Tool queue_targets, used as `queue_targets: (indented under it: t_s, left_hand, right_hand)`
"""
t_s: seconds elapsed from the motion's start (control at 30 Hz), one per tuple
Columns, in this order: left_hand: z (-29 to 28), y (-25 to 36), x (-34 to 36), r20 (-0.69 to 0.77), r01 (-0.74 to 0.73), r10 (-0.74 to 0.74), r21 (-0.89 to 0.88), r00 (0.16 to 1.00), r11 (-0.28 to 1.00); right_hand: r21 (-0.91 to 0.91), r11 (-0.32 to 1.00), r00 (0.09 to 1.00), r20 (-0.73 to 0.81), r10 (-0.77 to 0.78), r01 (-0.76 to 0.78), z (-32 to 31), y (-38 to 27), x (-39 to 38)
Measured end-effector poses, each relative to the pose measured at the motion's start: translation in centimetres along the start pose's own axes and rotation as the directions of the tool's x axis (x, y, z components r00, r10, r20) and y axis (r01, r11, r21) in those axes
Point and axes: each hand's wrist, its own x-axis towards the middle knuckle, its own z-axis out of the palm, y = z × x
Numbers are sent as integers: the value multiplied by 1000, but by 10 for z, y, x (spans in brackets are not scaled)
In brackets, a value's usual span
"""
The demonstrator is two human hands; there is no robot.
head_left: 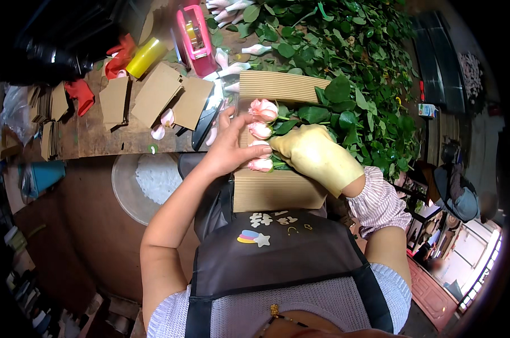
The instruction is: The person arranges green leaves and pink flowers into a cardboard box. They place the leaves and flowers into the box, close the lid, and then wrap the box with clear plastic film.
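Several pale pink roses (263, 110) lie in a row on a sheet of corrugated brown cardboard (280, 191), heads to the left and leafy stems to the right. My bare left hand (231, 141) is curved around the heads, its thumb across a lower rose and its index finger against the top one. On the right, my right hand (317, 152) wears a yellow glove. Its fingers are bent down over the stems just behind the heads, and the fingertips are partly hidden. The cardboard's far flap (280, 86) shows beyond the flowers.
A heap of leafy rose stems (367, 73) covers the table's right side. At the far middle stands a pink tape dispenser (194, 42). Flat cardboard pieces (159, 93), a yellow roll (146, 58) and red gloves (80, 97) lie leftward. A round tub (145, 186) stands below the table edge.
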Motion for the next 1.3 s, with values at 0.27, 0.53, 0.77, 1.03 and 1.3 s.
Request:
queue_targets:
  t_s: [0.27,0.53,0.77,1.03,1.3]
  left_hand:
    - [11,4,-6,-113,-68,62,-53,992,996]
    - [18,-3,4,-199,4,-32,-143,980,990]
    - [25,-5,0,-240,-41,-5,-186,971,982]
    - [28,-9,0,-277,-16,-24,-140,960,990]
    - [30,-14,3,-307,-119,112,-2,945,993]
  right_hand:
    - [-55,965,966,-57,252,-255,2,-7,11]
    - [-131,969,978,-32,205,-207,1,-10,7]
    - [-55,925,848,-424,319,-375,28,-6,4]
    - [30,962,850,-461,255,-272,20,3,-1]
    - [-104,974,903,-407,142,-200,23,9,11]
